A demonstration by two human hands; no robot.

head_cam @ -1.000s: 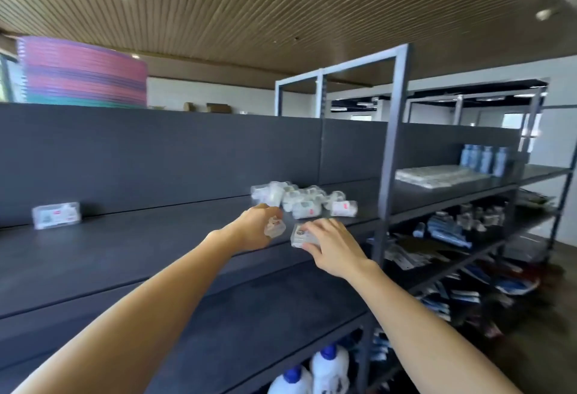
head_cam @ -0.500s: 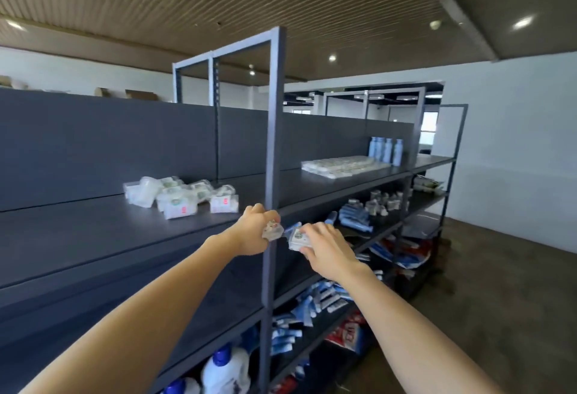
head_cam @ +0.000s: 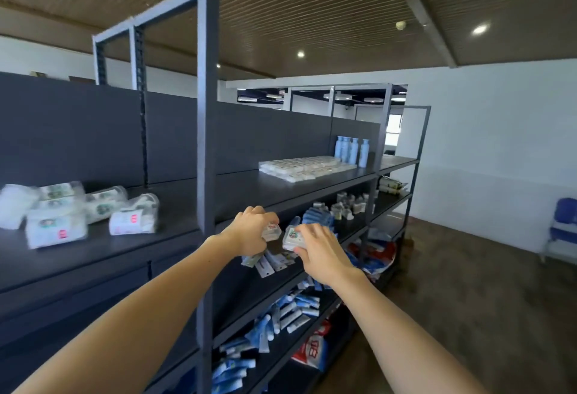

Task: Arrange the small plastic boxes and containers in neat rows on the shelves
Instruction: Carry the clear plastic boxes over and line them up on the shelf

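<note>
My left hand [head_cam: 253,232] grips a small clear plastic box [head_cam: 271,231] with a red mark. My right hand [head_cam: 321,248] holds another small clear box [head_cam: 292,237] with a green label. Both hands hover side by side in front of the dark top shelf [head_cam: 249,189], just right of the grey upright post [head_cam: 206,112]. Further right on that shelf, small flat white boxes [head_cam: 307,165] lie in neat rows. A loose heap of clear containers [head_cam: 75,210] lies on the shelf at the left.
Several light blue bottles [head_cam: 351,150] stand behind the rows. Lower shelves hold blue tubes [head_cam: 281,315], small packets [head_cam: 346,206] and red bags [head_cam: 313,348]. A blue chair [head_cam: 562,231] stands at the far right wall on the brown floor.
The view has swung right along the shelving. Both hands, still holding their boxes, have passed from the heap to the right of the upright post, toward the neat rows.
</note>
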